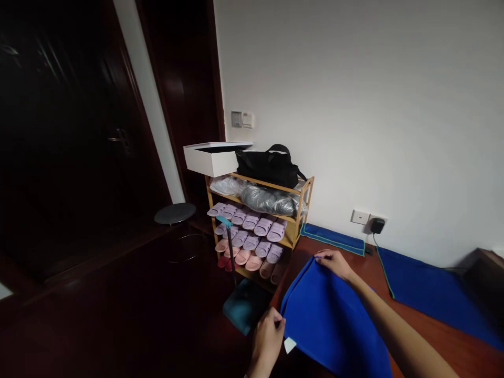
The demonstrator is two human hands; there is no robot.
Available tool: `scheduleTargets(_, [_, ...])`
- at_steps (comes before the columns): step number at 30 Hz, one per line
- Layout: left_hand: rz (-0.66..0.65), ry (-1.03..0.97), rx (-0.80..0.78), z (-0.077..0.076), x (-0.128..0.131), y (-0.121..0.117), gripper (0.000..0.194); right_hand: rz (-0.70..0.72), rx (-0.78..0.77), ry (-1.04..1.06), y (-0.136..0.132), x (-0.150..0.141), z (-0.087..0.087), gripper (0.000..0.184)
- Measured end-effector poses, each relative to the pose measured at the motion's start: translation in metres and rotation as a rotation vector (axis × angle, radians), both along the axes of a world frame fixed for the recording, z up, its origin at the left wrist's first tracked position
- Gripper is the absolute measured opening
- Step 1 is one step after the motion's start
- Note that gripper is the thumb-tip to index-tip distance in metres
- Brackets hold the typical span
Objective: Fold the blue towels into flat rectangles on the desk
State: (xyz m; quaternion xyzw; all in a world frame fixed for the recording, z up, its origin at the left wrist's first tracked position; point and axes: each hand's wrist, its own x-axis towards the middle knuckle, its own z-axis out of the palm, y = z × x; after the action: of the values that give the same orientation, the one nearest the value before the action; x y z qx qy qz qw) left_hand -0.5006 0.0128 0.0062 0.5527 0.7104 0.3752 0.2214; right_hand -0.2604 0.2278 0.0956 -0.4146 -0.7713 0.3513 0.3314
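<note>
A bright blue cloth hangs between my two hands over the near edge of the reddish-brown table. My left hand pinches its near left edge, just above a small white label. At the far corner, my right hand grips the cloth between thumb and fingers. The edge between the hands is stretched nearly straight and looks doubled. Lower down, the cloth sags with a dark fold and runs out of the bottom of the view.
On the table lie a folded blue cloth with green edging and a spread one. A black plug adapter sits in the wall. Leftward stand a slipper rack, a teal dustpan and a round stool.
</note>
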Motion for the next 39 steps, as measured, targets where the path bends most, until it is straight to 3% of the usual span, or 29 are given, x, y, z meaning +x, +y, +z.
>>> scheduleTargets(3, [-0.029,-0.151,0.198,0.018,-0.001,0.004,0.017,-0.001,0.028,0.062,-0.029,0.043,0.043,0.048])
scheduleTargets(6, [-0.084,-0.246,0.39,0.054,-0.001,0.004,0.027,-0.068,0.023,0.149,-0.064,0.091,0.083,0.05])
scheduleTargets(9, [-0.187,-0.176,0.551,0.11,0.002,-0.006,0.027,-0.152,0.045,0.202,-0.103,0.135,0.119,0.055])
scheduleTargets(15, [-0.324,0.153,0.764,0.24,0.027,-0.033,0.017,-0.275,0.132,0.27,-0.186,0.196,0.176,0.055])
scheduleTargets(17, [-0.368,0.208,0.757,0.272,0.039,-0.038,0.014,-0.312,0.163,0.299,-0.209,0.209,0.19,0.055])
scheduleTargets(19, [-0.399,0.244,0.735,0.294,0.049,-0.042,0.013,-0.341,0.179,0.317,-0.229,0.219,0.2,0.053])
scheduleTargets(22, [-0.434,0.251,0.703,0.312,0.061,-0.05,0.013,-0.376,0.18,0.313,-0.254,0.232,0.208,0.053])
scheduleTargets(25, [-0.471,0.208,0.662,0.317,0.07,-0.058,0.013,-0.396,0.184,0.261,-0.274,0.242,0.21,0.054])
scheduleTargets(32, [-0.54,0.128,0.589,0.311,0.086,-0.068,0.015,-0.438,0.228,0.147,-0.305,0.261,0.203,0.051])
scheduleTargets(39, [-0.678,0.039,0.54,0.304,0.103,-0.071,0.014,-0.513,0.132,0.27,-0.306,0.274,0.193,0.051])
